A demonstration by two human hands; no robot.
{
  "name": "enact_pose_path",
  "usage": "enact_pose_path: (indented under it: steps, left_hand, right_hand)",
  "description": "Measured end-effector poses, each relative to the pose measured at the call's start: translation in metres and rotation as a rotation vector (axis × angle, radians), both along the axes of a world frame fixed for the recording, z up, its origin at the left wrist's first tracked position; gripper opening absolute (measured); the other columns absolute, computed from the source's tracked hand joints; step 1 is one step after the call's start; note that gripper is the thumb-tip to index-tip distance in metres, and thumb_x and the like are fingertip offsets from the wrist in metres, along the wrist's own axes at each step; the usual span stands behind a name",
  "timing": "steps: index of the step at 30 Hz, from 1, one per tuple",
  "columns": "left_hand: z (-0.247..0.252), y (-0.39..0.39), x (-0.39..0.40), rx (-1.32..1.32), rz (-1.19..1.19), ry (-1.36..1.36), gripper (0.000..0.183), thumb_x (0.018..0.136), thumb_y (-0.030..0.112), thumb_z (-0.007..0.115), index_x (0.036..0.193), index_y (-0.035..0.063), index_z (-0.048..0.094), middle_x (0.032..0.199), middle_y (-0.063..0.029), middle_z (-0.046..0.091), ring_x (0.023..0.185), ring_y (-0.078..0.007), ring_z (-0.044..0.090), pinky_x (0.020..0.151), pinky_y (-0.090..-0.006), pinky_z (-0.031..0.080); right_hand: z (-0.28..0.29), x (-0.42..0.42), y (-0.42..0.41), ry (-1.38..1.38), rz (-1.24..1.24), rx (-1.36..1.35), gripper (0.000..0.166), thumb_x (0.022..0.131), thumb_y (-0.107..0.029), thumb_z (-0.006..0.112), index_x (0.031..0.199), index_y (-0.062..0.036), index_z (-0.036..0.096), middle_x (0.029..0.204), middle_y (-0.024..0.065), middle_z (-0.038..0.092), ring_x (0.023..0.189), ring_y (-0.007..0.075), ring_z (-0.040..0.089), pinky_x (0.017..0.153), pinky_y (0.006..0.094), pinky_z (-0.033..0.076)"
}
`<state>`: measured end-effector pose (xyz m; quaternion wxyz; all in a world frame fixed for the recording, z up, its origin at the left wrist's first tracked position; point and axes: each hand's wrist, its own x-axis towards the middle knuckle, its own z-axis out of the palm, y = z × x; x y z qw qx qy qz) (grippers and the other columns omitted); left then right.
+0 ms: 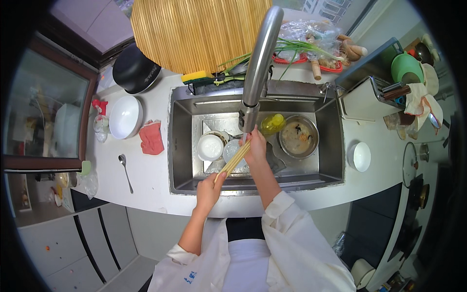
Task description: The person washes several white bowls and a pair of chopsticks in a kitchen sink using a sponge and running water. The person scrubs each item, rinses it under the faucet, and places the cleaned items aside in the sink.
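A bundle of light wooden chopsticks slants over the stainless-steel sink. My left hand grips its lower end near the sink's front edge. My right hand is closed around the upper end, beneath the spout of the metal faucet, where water seems to run. Under the chopsticks, a bowl holds water. White bowls stand to its left in the basin. Right of my right hand are a yellow-green bottle and a metal pot with cloudy liquid and food scraps.
On the left counter are a white bowl, a red cloth, a spoon and a black pot. A round slatted mat leans behind the sink, beside green onions. A small white bowl stands right.
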<state>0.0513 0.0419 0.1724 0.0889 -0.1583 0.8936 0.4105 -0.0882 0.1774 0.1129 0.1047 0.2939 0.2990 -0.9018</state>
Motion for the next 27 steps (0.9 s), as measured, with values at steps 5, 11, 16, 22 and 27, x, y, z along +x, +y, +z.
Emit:
enact_pose_path:
  steps: [5, 11, 16, 22, 27]
  left_hand:
    - [0.025, 0.005, 0.009, -0.225, -0.037, 0.068, 0.042, 0.091, 0.04, 0.056, 0.073, 0.0026, 0.059, 0.054, -0.0178, 0.055, 0.052, -0.0377, 0.056, 0.048, -0.0425, 0.042]
    - [0.008, -0.023, 0.017, 0.123, 0.13, -0.06, 0.048, 0.089, 0.047, 0.059, 0.066, 0.0043, 0.056, 0.046, -0.0078, 0.049, 0.038, -0.0201, 0.045, 0.039, -0.032, 0.033]
    - [0.008, -0.018, 0.013, 0.687, 0.311, -0.416, 0.056, 0.092, 0.053, 0.05, 0.057, 0.009, 0.049, 0.043, 0.0037, 0.039, 0.034, -0.0048, 0.03, 0.034, -0.022, 0.021]
    - [0.017, -0.017, -0.004, 0.554, 0.243, -0.482, 0.06, 0.089, 0.061, 0.048, 0.061, 0.008, 0.055, 0.045, 0.0045, 0.039, 0.036, -0.0046, 0.032, 0.036, -0.0222, 0.022]
    - [-0.035, -0.013, -0.028, 0.293, 0.27, -0.232, 0.066, 0.091, 0.061, 0.04, 0.074, 0.0009, 0.062, 0.055, -0.0074, 0.055, 0.053, -0.017, 0.053, 0.054, -0.0302, 0.042]
  right_hand:
    - [-0.015, 0.002, -0.01, 0.161, 0.077, 0.829, 0.034, 0.097, -0.03, 0.044, 0.078, -0.0028, 0.052, 0.057, 0.0045, 0.051, 0.052, 0.0156, 0.053, 0.053, 0.0388, 0.046]
    - [-0.02, -0.004, 0.011, 0.612, 0.567, 1.273, 0.033, 0.094, -0.026, 0.048, 0.076, 0.0012, 0.055, 0.063, 0.0114, 0.059, 0.06, 0.021, 0.061, 0.055, 0.0397, 0.045]
    - [-0.003, 0.002, 0.009, 0.21, 0.483, 0.095, 0.032, 0.09, -0.032, 0.055, 0.074, -0.0045, 0.059, 0.064, 0.0045, 0.058, 0.054, 0.0164, 0.056, 0.05, 0.0318, 0.044]
    - [0.015, 0.027, 0.007, 0.176, 0.712, 0.219, 0.025, 0.093, -0.028, 0.053, 0.086, -0.0057, 0.061, 0.077, 0.0034, 0.059, 0.07, 0.0137, 0.058, 0.064, 0.0265, 0.047]
    - [0.006, 0.029, 0.006, 0.225, 0.441, -0.231, 0.028, 0.095, -0.026, 0.049, 0.108, -0.0028, 0.057, 0.106, 0.0125, 0.06, 0.106, 0.0214, 0.055, 0.092, 0.0349, 0.042]
